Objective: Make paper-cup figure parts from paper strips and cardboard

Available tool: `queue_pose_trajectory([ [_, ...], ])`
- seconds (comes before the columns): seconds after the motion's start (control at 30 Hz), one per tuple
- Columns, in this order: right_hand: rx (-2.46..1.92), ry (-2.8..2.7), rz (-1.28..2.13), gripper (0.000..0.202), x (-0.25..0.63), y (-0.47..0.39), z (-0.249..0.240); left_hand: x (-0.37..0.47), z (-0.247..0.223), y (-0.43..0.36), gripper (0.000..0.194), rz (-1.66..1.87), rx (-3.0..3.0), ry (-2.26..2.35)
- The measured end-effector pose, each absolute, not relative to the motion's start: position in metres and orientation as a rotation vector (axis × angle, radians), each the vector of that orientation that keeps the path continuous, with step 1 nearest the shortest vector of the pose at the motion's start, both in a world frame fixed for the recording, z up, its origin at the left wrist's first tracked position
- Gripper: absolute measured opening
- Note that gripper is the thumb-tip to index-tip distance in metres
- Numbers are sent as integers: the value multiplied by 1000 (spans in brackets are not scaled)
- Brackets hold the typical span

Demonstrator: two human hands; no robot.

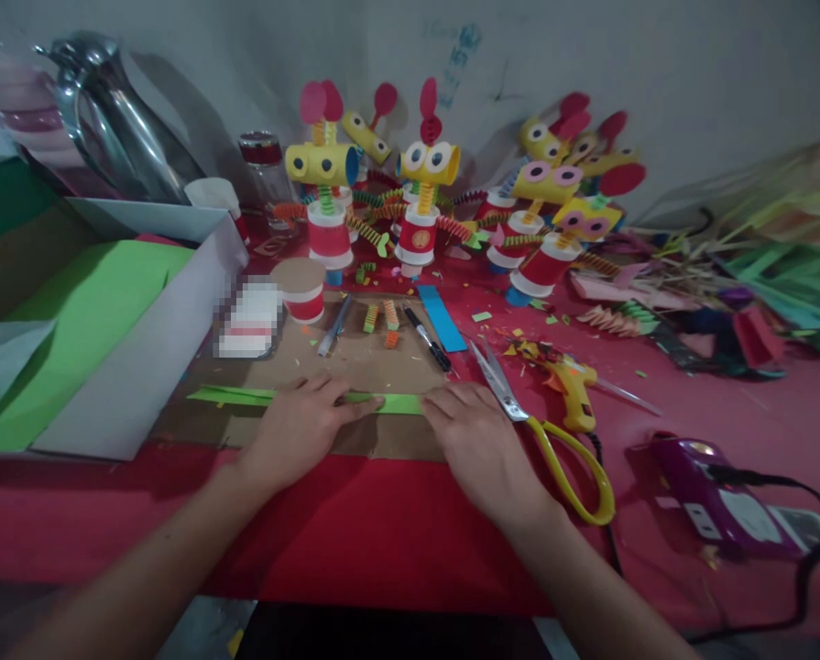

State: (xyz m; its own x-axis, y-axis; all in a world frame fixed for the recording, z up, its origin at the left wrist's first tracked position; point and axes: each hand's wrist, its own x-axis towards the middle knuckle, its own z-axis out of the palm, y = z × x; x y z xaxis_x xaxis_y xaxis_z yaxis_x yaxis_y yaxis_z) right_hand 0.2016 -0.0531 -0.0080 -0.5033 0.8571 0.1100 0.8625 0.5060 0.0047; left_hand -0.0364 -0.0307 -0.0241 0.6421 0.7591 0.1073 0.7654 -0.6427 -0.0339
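A narrow green paper strip (401, 403) lies across the brown cardboard sheet (355, 435), looking folded along its length. My left hand (303, 423) presses on its middle, fingers curled and thumb reaching right along the strip. Over the right end, my right hand (476, 442) holds the paper down with its fingers close together; that end is hidden beneath them. Just right of my right hand lie large scissors (512, 394) with yellow handles, blades apart. A black pen (427, 337), a blue paper strip (442, 318) and small folded paper springs (390, 316) lie beyond my hands.
Paper-cup figures (420, 234) stand along the wall. A box (176, 321) with green paper is at left, near a steel jug (125, 128). To the right are a yellow glue gun (575, 394), a corded purple device (726, 500) and paper scraps (698, 321). A covered cup (303, 298) stands upright.
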Motion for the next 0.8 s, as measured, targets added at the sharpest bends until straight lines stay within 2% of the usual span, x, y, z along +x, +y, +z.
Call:
queue_pose_trajectory([
  [0.13,-1628,-2650,-122,43,184,-63,-11,-35,-24,-32,51,-108,-2775,-1292],
  [0.23,-1670,-2541,11,42,167,-67,-21,-33,-22,-33,44,-92,-2782,-1285],
  [0.4,-1603,-2526,189,64,152,-72,-36,-34,-24,-32,39,-157,-2794,-1345],
  [0.5,-1552,-2528,168,63,154,-74,-38,-41,-24,-31,35,-301,-2801,-1488],
  [0.6,-1522,-2530,163,58,156,-75,-39,-52,-21,-33,21,-412,-2751,-1714],
  [0.7,-1511,-2505,174,57,156,-75,-40,-68,-17,-36,11,-393,-2680,-1862],
  [0.8,-1509,-2476,164,56,155,-75,-43,-88,-14,-38,10,-353,-2626,-1950],
])
